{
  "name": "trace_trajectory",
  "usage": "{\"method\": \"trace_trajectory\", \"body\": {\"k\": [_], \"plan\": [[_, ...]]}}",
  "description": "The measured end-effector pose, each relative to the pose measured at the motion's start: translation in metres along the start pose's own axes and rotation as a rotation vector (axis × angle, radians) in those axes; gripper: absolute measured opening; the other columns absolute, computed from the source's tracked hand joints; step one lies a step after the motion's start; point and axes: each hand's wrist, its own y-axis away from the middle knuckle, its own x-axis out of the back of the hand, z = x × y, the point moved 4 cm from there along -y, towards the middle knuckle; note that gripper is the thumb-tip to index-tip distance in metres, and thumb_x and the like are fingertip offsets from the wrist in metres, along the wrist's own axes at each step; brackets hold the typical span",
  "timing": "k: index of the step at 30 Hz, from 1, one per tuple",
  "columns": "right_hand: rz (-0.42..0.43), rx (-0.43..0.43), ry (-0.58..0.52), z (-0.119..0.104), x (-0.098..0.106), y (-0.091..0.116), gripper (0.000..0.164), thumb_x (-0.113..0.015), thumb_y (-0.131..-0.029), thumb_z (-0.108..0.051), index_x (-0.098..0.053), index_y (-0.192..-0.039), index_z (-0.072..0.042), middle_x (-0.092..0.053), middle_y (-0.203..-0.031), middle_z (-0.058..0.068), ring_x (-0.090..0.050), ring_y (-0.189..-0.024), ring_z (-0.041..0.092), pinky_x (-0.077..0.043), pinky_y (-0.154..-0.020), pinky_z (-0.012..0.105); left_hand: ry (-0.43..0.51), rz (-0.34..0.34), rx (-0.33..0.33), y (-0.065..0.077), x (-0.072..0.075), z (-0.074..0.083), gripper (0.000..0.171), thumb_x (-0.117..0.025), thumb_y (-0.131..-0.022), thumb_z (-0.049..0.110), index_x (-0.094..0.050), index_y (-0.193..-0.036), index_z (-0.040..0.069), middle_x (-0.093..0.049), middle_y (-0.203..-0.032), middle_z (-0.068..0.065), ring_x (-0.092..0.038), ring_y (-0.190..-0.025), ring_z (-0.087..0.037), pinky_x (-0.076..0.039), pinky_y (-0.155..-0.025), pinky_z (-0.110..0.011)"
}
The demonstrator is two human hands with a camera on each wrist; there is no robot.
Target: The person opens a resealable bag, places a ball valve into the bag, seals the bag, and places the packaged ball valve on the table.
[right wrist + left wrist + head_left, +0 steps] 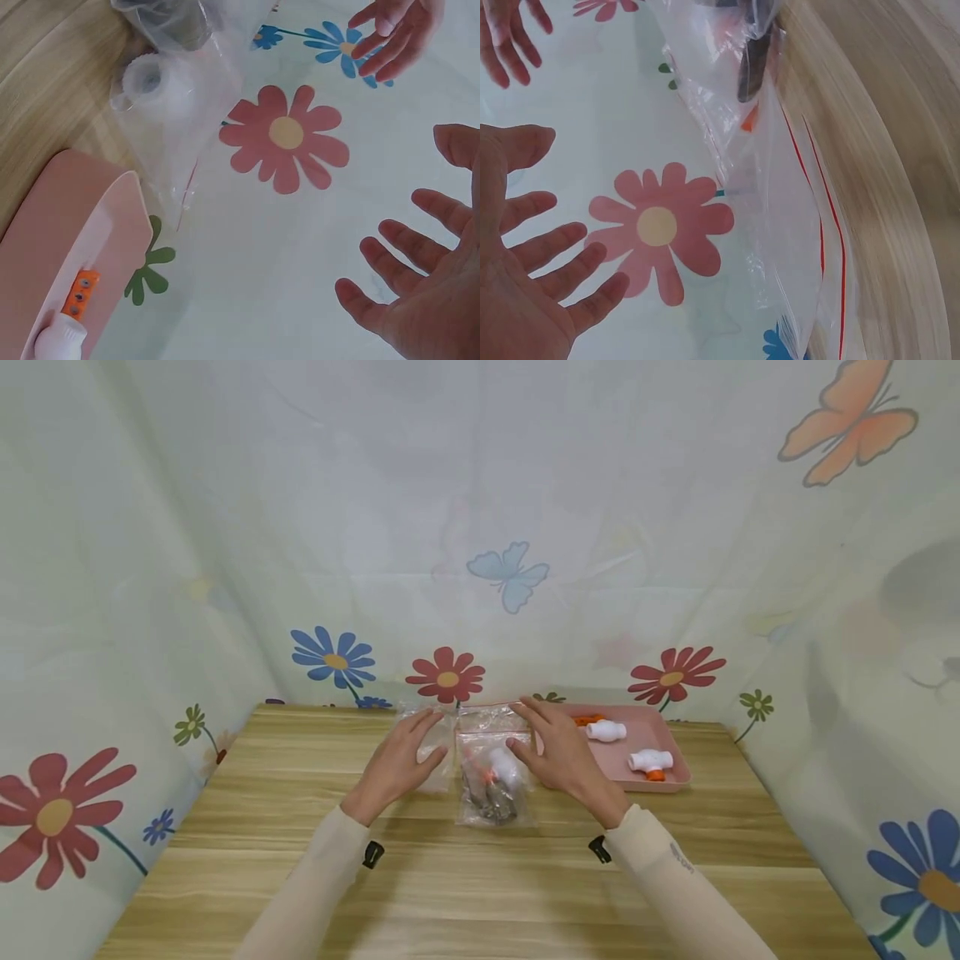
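The left hand (pixel 393 766) and right hand (pixel 567 755) spread their fingers wide, holding nothing. A clear, square plastic bag (pixel 495 781) lies between, maybe so both can reach.

Soft, even, slightly dim light over white flower-printed fabric wall (pixel 405 527); source direction hard to tell. Diffuse shadows on pale wood-grain desk (pixel 480 902) beside cream-sleeved forearms (pixel 307 885). Small glints on clear plastic zip bag (pixel 495 781). Head view softens fine detail. Left wrist view bows desk grain, wide-angle distortion.
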Motion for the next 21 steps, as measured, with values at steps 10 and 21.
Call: {"method": "trace_trajectory", "body": {"k": [10, 21], "plan": [[0.023, 0.103, 0.002, -0.022, 0.002, 0.014, 0.066, -0.07, -0.088, -0.036, -0.048, -0.145, -0.012, -0.045, -0.151, 0.014, -0.048, -0.133, 0.039, -0.039, -0.107, 0.06, -0.157, -0.018, -0.106, 0.012, 0.004, 0.0, 0.06, -0.069, -0.09, 0.035, -0.05, -0.142, 0.011, -0.05, -0.148, -0.015, -0.048, -0.135, -0.034, -0.04, -0.11, -0.053], [0.033, 0.167, 0.014, -0.038, -0.006, 0.03, 0.062, -0.071, -0.087, -0.034, -0.051, -0.142, -0.012, -0.051, -0.145, 0.011, -0.05, -0.132, 0.032, -0.04, -0.108, 0.056, -0.222, -0.085, -0.092, 0.018, -0.005, -0.014, 0.062, -0.07, -0.089, 0.038, -0.05, -0.143, 0.014, -0.051, -0.147, -0.012, -0.048, -0.134, -0.033, -0.044, -0.106, -0.055]]}}
